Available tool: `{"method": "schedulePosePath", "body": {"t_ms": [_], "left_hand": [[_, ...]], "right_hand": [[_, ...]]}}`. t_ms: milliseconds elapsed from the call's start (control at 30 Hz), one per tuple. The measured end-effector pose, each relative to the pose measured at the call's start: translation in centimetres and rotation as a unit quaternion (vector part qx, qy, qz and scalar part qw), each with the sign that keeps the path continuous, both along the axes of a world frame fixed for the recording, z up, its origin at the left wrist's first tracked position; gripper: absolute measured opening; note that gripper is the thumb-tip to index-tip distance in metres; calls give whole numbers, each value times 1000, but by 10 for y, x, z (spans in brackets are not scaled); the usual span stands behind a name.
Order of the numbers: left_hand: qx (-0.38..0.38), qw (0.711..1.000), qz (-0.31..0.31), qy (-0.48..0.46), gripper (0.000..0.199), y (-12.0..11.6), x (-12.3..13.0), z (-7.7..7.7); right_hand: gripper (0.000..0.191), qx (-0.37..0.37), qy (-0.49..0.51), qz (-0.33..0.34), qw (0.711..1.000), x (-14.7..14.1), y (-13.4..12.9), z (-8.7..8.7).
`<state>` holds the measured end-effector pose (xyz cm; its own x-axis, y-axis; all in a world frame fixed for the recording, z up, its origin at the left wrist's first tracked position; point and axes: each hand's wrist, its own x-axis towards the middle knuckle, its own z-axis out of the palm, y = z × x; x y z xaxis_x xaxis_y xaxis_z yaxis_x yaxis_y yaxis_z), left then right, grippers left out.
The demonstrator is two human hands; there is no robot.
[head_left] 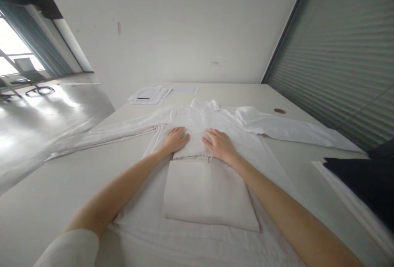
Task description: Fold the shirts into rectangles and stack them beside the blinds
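Farthest left of the hands, beyond the table's edge, a window (10,43) and a blue-grey curtain (41,39) stand over a shiny floor (64,103) with a chair (29,72) on it. Nearer, the pale table (67,181) spreads under everything, and a white shirt (198,121) lies flat across it, one sleeve reaching out to each side of the hands and the collar just beyond them. Past the left hand, near a plain wall (172,29), are papers (150,94). The left hand (176,140) lies palm down, fingers spread, gripping nothing visible, on white fabric over the shirt. Nearer the person than both hands, a flat white piece (206,193) rests on the shirt. The right hand (220,144) lies likewise, fingers wide, clasping nothing visible. Right of it, past the sleeve, a round hole (279,111) pierces the tabletop; farther right are slatted blinds (335,58) and, nearer the person, dark cloth (366,185).
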<state>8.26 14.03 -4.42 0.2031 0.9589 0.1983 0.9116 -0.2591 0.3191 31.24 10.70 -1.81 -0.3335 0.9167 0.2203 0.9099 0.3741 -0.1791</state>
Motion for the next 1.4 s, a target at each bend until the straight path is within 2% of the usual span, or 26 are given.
{"method": "schedulePosePath", "body": {"t_ms": [67, 133, 233, 333, 400, 500, 600, 667, 767, 800, 833, 900, 1000, 1100, 1167, 1233, 1300, 1400], "left_hand": [[10, 1000, 22, -7, 45, 2, -3, 2], [13, 999, 35, -14, 40, 3, -5, 3], [1, 998, 46, -40, 39, 6, -9, 5], [-26, 996, 43, -80, 36, 11, -16, 7], [-48, 992, 34, -111, 34, 16, -21, 10], [-88, 980, 12, -176, 37, 20, -26, 19], [-104, 965, -9, -240, 49, 14, -30, 34], [-106, 938, -39, -327, 57, 2, -32, 45], [-126, 856, -135, -483, 52, -24, -37, 54], [-139, 835, -168, -505, 49, -33, -39, 54], [-160, 829, -195, -499, 49, -42, -42, 52], [-204, 841, -229, -445, 62, -56, -48, 44], [-228, 875, -241, -353, 91, -67, -57, 26], [-200, 898, -229, -317, 97, -69, -61, 14], [-188, 907, -221, -307, 97, -68, -60, 11], [-186, 909, -218, -301, 98, -68, -59, 11], [-189, 909, -219, -300, 97, -68, -57, 13], [-182, 913, -207, -302, 86, -68, -54, 15]], "right_hand": [[49, 13, 4, -38, 999, 13, 12, 5], [49, -24, -14, -75, 997, 27, 26, 9], [62, -109, -40, -111, 987, 46, 43, 8], [70, -143, -11, -120, 982, 56, 53, 2], [68, -140, 43, -109, 983, 59, 57, -2], [61, -122, 169, -54, 977, 62, 59, -5], [54, -98, 285, 3, 954, 64, 53, 3], [52, -82, 336, 20, 938, 64, 42, 16], [50, -76, 403, 37, 911, 62, 15, 39], [50, -80, 420, 46, 903, 61, 4, 46], [50, -85, 434, 55, 895, 61, -5, 51], [50, -99, 452, 74, 883, 62, -22, 55], [54, -145, 423, 98, 889, 69, -36, 44], [74, -194, 361, 105, 906, 79, -44, 22], [86, -221, 349, 106, 905, 85, -48, 9], [82, -239, 351, 111, 898, 89, -51, -1], [69, -244, 356, 114, 895, 91, -52, -6], [55, -232, 370, 104, 894, 91, -52, -9]]}}
